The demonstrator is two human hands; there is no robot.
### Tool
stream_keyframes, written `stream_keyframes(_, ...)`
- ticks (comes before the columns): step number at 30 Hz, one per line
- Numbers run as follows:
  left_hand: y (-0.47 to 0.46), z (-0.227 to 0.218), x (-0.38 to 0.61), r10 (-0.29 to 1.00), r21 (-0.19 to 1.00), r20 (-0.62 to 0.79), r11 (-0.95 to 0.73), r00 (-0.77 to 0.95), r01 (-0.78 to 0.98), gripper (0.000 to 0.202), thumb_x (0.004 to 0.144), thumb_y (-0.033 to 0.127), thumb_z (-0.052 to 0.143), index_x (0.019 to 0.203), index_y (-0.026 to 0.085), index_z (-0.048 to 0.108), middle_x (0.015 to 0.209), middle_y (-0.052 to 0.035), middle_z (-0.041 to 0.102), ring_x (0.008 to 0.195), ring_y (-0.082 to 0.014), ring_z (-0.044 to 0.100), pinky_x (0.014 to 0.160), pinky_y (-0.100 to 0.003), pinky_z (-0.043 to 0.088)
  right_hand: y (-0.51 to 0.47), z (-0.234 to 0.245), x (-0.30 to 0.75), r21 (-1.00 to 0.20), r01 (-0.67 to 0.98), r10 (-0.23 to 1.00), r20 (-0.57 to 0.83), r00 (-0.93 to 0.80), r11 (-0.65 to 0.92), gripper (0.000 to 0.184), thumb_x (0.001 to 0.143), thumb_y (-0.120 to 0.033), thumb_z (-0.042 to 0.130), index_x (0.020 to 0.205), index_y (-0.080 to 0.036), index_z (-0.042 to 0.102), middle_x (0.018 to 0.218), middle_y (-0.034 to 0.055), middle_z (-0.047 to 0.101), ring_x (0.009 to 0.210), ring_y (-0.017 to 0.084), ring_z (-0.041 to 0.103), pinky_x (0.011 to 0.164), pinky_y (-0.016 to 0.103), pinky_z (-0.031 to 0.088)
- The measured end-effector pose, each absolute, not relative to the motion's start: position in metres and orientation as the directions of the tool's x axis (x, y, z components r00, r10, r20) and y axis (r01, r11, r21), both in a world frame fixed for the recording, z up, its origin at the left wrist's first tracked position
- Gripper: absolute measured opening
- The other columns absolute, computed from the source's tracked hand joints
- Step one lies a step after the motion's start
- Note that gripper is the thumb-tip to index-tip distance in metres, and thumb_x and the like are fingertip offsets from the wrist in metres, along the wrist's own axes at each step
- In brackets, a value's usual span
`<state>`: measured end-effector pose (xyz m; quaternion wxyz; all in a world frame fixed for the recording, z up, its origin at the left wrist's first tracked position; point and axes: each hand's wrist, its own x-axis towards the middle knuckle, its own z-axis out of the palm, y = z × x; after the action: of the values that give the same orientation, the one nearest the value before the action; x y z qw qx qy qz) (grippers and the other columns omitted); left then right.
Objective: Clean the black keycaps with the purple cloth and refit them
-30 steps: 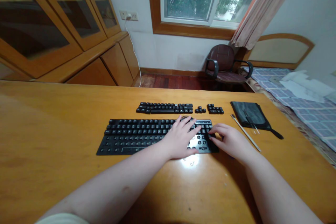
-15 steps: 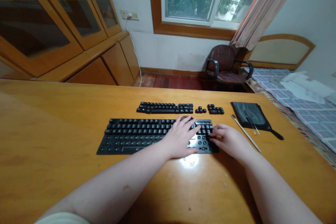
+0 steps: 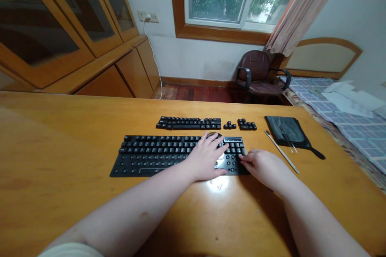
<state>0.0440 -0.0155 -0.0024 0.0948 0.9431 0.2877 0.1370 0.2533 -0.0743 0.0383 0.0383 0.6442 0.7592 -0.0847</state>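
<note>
A black keyboard (image 3: 157, 154) lies on the wooden desk (image 3: 60, 148) in front of me. My left hand (image 3: 206, 158) rests flat on its right part, fingers stretched out over the keys. My right hand (image 3: 263, 166) is at the keyboard's right end, by the number pad, with its fingers curled and pinched together on something too small to make out. Behind the keyboard lie rows of loose black keycaps (image 3: 188, 123), with two smaller groups of keycaps (image 3: 246, 124) to their right.
A dark folded cloth (image 3: 286, 130) with a black-handled tool (image 3: 315, 152) lies at the right, and a thin pale stick (image 3: 282, 151) beside it. Beyond the desk stand a brown armchair (image 3: 259, 72), wooden cabinets (image 3: 75, 28) at the left and a bed (image 3: 346, 108) at the right.
My right hand has drawn slightly nearer along the keyboard's right end and its fingers have curled tighter. My left hand has stayed in place.
</note>
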Motion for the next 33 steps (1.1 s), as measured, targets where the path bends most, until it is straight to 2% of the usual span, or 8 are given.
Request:
stream_keyframes(4, -0.016, -0.002, 0.044, 0.570, 0.263, 0.195, -0.814, 0.798, 0.517, 0.077, 0.070, 0.060, 0.056, 0.133, 0.021, 0.039, 0.144, -0.0107, 0.033, 0.133, -0.0318, 0.024, 0.110, -0.051, 0.007, -0.074, 0.041, 0.251, -0.076, 0.985, 0.970, -0.180, -0.164, 0.152, 0.031, 0.087, -0.030, 0.043, 0.086, -0.024, 0.073, 0.078, 0.0056, 0.072, 0.067, 0.019, 0.066, 0.056, 0.026, 0.042)
stream_keyframes(11, -0.015, -0.001, 0.044, 0.572, 0.273, 0.195, -0.812, 0.797, 0.516, 0.078, 0.070, 0.060, 0.056, 0.134, 0.020, 0.037, 0.143, -0.0107, 0.034, 0.133, -0.0315, 0.024, 0.110, -0.051, 0.008, -0.073, 0.034, 0.254, -0.196, 0.970, 0.973, -0.154, -0.172, 0.141, 0.022, 0.080, -0.027, 0.053, 0.080, -0.026, 0.074, 0.073, 0.0058, 0.073, 0.066, 0.018, 0.066, 0.057, 0.023, 0.045)
stream_keyframes(16, -0.015, -0.002, 0.043, 0.575, 0.293, 0.186, -0.806, 0.796, 0.514, 0.079, 0.069, 0.060, 0.057, 0.134, 0.021, 0.037, 0.144, -0.0098, 0.033, 0.134, -0.0314, 0.023, 0.110, -0.051, 0.008, -0.072, 0.034, 0.258, -0.252, 0.957, 0.971, -0.149, -0.188, 0.147, 0.022, 0.079, -0.026, 0.053, 0.085, -0.026, 0.074, 0.082, 0.0055, 0.074, 0.071, 0.020, 0.067, 0.062, 0.026, 0.048)
stream_keyframes(19, -0.015, -0.002, 0.043, 0.577, 0.300, 0.180, -0.804, 0.797, 0.514, 0.080, 0.070, 0.060, 0.056, 0.136, 0.020, 0.034, 0.145, -0.0104, 0.032, 0.134, -0.0307, 0.021, 0.111, -0.050, 0.008, -0.069, 0.039, 0.265, -0.306, 0.943, 0.984, -0.075, -0.163, 0.133, 0.024, 0.082, -0.029, 0.050, 0.088, -0.024, 0.073, 0.085, 0.0053, 0.074, 0.076, 0.021, 0.067, 0.068, 0.028, 0.049)
stream_keyframes(21, -0.014, -0.002, 0.043, 0.579, 0.303, 0.173, -0.801, 0.797, 0.516, 0.081, 0.070, 0.060, 0.056, 0.137, 0.020, 0.032, 0.145, -0.0109, 0.032, 0.134, -0.0305, 0.021, 0.111, -0.050, 0.008, -0.068, 0.043, 0.272, -0.336, 0.940, 0.998, 0.020, -0.056, 0.059, 0.027, 0.084, -0.033, 0.047, 0.091, -0.023, 0.072, 0.087, 0.0055, 0.073, 0.078, 0.021, 0.067, 0.070, 0.028, 0.049)
stream_keyframes(25, -0.014, -0.004, 0.043, 0.578, 0.306, 0.177, -0.801, 0.796, 0.514, 0.083, 0.069, 0.060, 0.056, 0.138, 0.020, 0.030, 0.145, -0.0105, 0.031, 0.134, -0.0304, 0.022, 0.111, -0.050, 0.007, -0.065, 0.051, 0.286, -0.293, 0.938, 0.978, 0.042, 0.205, -0.184, 0.033, 0.083, -0.045, 0.047, 0.087, -0.023, 0.072, 0.074, 0.0058, 0.072, 0.069, 0.023, 0.067, 0.058, 0.028, 0.045)
stream_keyframes(30, -0.014, -0.004, 0.042, 0.570, 0.302, 0.188, -0.808, 0.800, 0.505, 0.084, 0.070, 0.061, 0.056, 0.138, 0.019, 0.030, 0.145, -0.0110, 0.032, 0.134, -0.0300, 0.023, 0.111, -0.049, 0.008, -0.059, 0.060, 0.290, -0.192, 0.951, 0.967, 0.032, 0.253, -0.243, 0.035, 0.081, -0.050, 0.047, 0.084, -0.023, 0.071, 0.057, 0.0047, 0.067, 0.060, 0.022, 0.065, 0.051, 0.027, 0.039)
stream_keyframes(33, -0.014, -0.003, 0.041, 0.568, 0.302, 0.195, -0.810, 0.799, 0.502, 0.084, 0.070, 0.061, 0.055, 0.138, 0.019, 0.030, 0.145, -0.0113, 0.032, 0.134, -0.0301, 0.024, 0.111, -0.049, 0.009, -0.047, 0.069, 0.294, -0.168, 0.956, 0.970, -0.032, 0.239, -0.241, 0.034, 0.079, -0.050, 0.051, 0.084, -0.023, 0.071, 0.048, 0.0033, 0.062, 0.055, 0.022, 0.063, 0.049, 0.027, 0.037)
